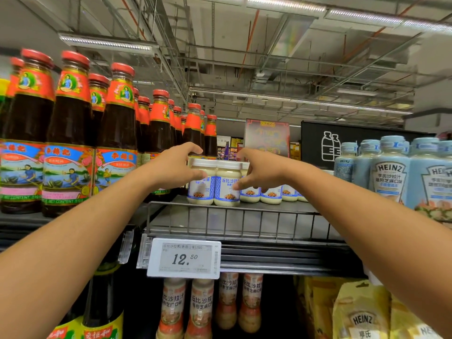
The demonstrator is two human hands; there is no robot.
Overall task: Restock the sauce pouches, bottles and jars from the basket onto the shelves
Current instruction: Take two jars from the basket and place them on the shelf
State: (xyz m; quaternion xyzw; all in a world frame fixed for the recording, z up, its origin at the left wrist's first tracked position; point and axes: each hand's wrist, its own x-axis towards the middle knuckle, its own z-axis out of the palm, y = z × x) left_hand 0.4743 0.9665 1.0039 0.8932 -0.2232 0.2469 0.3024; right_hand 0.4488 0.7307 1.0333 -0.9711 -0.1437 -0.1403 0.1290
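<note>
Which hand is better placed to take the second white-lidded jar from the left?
Likely the right hand: its thumb touches the second jar, while the left hand curls around the leftmost jar.
</note>
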